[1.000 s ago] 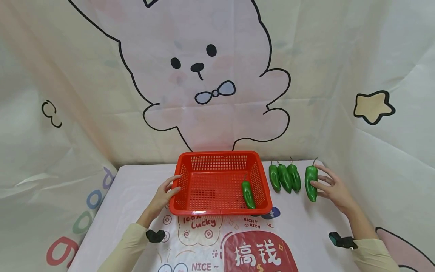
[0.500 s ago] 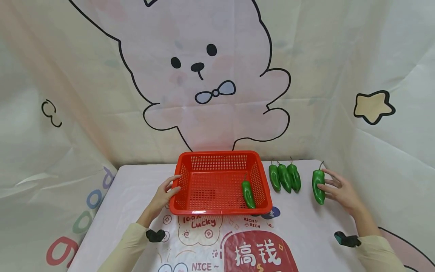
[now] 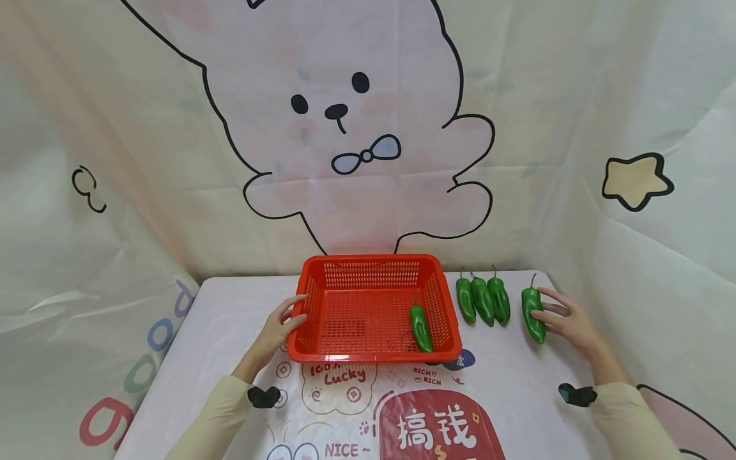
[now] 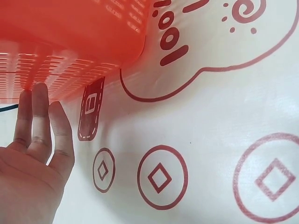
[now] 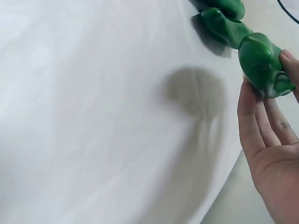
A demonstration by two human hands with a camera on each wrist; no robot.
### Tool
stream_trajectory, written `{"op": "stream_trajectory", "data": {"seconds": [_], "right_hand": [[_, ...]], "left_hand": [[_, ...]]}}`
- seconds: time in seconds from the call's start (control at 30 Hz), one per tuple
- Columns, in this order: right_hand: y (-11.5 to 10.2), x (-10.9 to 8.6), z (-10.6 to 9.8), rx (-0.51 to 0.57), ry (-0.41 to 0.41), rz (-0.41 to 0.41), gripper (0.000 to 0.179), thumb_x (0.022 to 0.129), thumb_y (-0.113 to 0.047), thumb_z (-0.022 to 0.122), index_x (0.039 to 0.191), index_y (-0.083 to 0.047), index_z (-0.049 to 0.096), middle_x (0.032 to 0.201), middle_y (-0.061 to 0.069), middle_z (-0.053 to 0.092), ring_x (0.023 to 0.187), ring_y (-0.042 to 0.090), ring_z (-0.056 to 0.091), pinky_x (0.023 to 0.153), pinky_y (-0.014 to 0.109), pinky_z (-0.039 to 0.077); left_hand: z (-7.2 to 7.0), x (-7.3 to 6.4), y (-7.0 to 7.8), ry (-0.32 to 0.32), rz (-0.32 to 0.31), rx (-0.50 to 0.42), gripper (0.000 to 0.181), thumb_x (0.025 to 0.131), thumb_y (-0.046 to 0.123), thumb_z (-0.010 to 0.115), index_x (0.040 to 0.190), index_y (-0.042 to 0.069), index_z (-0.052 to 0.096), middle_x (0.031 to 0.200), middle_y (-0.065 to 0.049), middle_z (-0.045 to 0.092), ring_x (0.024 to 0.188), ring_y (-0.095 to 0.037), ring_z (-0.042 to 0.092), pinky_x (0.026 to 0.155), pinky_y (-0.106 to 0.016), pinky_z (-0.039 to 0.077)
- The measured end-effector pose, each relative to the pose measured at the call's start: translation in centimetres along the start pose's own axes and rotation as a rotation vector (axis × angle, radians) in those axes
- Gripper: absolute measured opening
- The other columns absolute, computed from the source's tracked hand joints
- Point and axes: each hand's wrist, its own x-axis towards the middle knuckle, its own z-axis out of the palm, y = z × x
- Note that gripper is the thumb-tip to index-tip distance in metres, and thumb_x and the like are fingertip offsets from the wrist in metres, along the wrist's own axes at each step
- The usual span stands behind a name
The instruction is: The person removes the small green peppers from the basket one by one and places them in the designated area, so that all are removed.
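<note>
A red plastic basket (image 3: 356, 319) stands at the middle of the table with one green pepper (image 3: 421, 329) lying in its right side. At its left rim, my left hand (image 3: 276, 328) holds the edge, thumb and a finger over the rim. The left wrist view shows other fingers (image 4: 41, 112) reaching up against the basket's outer wall (image 4: 70, 56). Over the table's right side, my right hand (image 3: 566, 321) grips another green pepper (image 3: 533, 313) between thumb and fingers, stem pointing away. Seen from the right wrist, this pepper's rounded end (image 5: 259, 63) faces the camera, above a shadow on the cloth.
Three more green peppers (image 3: 482, 300) lie side by side right of the basket, near the table's back edge. A white printed cloth (image 3: 230, 313) covers the table. Hanging fabric (image 3: 661, 275) with cartoon drawings encloses the back and sides.
My right hand moved the gripped pepper right, away from the row of three, then slightly back left. The left hand and basket have stayed in place.
</note>
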Motion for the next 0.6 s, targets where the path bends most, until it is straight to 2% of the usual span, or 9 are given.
{"op": "stream_trajectory", "data": {"seconds": [0.4,0.53,0.6], "right_hand": [[0.9,2.7,1.2,-0.046,0.021,0.052,0.071,0.098,-0.019,0.071,0.154,0.003,0.033,0.141,0.043,0.041,0.094,-0.01,0.056,0.075,0.025,0.058],[1.6,3.5,1.3,-0.105,0.019,0.062,0.071,0.097,-0.019,0.072,0.153,0.004,0.034,0.14,0.044,0.042,0.094,-0.01,0.053,0.074,0.025,0.057],[1.8,3.9,1.3,-0.135,0.019,0.07,0.071,0.097,-0.019,0.073,0.153,0.004,0.035,0.139,0.044,0.043,0.096,-0.006,0.055,0.073,0.025,0.057]], "left_hand": [[0.0,-0.1,0.0,-0.021,0.005,-0.034,0.055,0.102,0.019,0.065,0.152,0.018,0.044,0.147,-0.028,0.042,0.122,-0.049,0.053,0.085,-0.052,0.057],[0.0,0.0,0.0,-0.016,0.004,-0.028,0.053,0.103,0.017,0.064,0.152,0.018,0.044,0.146,-0.028,0.043,0.12,-0.048,0.055,0.084,-0.052,0.057],[-0.1,0.1,0.0,-0.013,0.004,-0.021,0.053,0.103,0.017,0.063,0.152,0.018,0.044,0.145,-0.028,0.044,0.12,-0.047,0.055,0.084,-0.051,0.058]]}}
